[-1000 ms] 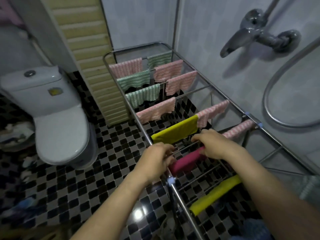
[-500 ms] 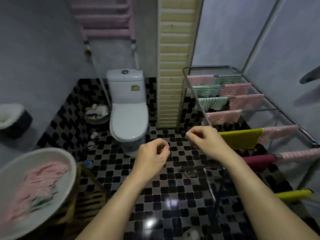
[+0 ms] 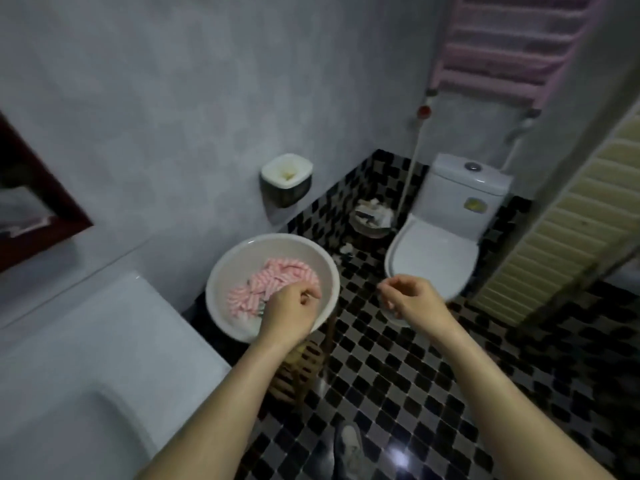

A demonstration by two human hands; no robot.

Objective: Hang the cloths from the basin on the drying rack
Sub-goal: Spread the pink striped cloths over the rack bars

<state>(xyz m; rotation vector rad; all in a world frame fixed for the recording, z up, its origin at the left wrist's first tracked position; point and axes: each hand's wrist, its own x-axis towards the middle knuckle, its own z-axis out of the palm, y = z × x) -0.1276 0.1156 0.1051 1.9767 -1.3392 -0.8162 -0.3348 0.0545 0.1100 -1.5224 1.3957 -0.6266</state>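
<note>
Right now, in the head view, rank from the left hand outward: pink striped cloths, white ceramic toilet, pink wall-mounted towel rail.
1. Pink striped cloths, in the white basin under the left hand.
2. White ceramic toilet, on the floor to the right.
3. Pink wall-mounted towel rail, top right.

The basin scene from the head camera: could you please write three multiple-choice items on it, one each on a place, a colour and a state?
1. The basin stands: A on a windowsill; B on a wooden stool; C on a shelf.
2. The cloths in it are mostly: A pink-and-white striped; B plain blue; C black.
3. The right hand: A grips a cloth; B holds nothing; C presses a tap.
Answers: 1 B, wooden slats show beneath the rim; 2 A, the stripes show clearly; 3 B, its loosely curled fingers are empty and apart from the basin.
</note>
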